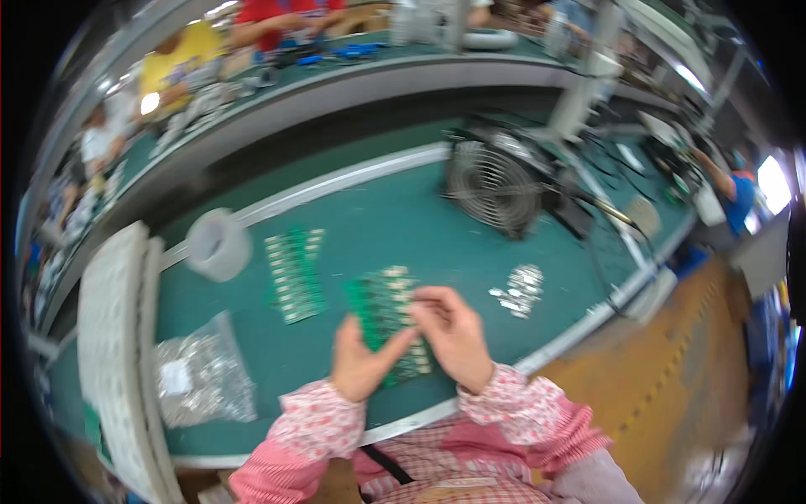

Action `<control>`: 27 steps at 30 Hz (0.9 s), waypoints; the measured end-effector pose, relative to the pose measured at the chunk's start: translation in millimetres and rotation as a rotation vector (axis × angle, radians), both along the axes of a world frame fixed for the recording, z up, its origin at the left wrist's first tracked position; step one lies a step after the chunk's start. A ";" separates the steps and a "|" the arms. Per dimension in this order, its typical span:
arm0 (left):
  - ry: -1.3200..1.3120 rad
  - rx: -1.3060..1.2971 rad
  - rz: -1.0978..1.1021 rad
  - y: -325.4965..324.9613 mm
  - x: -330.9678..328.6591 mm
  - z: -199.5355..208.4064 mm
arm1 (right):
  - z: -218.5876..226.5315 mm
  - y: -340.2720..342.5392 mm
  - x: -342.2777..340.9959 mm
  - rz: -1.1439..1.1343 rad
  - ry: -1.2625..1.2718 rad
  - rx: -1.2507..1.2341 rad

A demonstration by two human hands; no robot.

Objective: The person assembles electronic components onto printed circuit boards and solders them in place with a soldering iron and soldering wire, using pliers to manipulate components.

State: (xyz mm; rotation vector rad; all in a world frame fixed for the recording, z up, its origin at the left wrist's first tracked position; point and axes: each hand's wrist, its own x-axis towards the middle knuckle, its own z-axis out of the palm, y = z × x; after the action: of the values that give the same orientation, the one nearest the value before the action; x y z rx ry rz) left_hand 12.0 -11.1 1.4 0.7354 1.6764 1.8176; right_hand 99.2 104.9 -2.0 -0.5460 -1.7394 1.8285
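A green circuit board panel [382, 294] with rows of pale parts is held tilted above the green bench mat, near the bench's front edge. My left hand [361, 359] grips its left and lower side, with the thumb across the board. At the right side of the panel, the fingers of my right hand [457, 336] are pinched together against the row of pale parts; anything small between them is hidden by blur. More green circuit boards [295, 273] lie just beyond on the left. To the right is a loose pile of small silvery parts [520, 290].
A black fan [494, 181] stands at the back, beside a soldering iron [617, 212] and cables. On the left are a whitish translucent roll [218, 245], a clear bag of small metal parts [201, 378] and stacked white trays [113, 328]. People work beyond a raised shelf [353, 84].
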 end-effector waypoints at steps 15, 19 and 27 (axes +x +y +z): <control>-0.137 0.036 0.073 4.7 4.8 -7.8 | -3.9 90.0 68.1 -0.359 -0.332 1.461; -0.113 0.058 -0.003 4.2 6.5 -9.9 | 0.2 87.4 72.4 -0.346 -0.303 1.470; -0.265 0.117 0.004 4.8 -3.3 -6.0 | 13.8 51.6 42.8 -0.251 -0.181 0.651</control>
State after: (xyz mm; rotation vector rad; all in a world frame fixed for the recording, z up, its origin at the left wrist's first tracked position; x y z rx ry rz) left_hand 8.7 -6.4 -4.6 0.5116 1.4123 1.9344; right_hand 142.0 156.4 11.8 -0.6267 -2.1301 0.9809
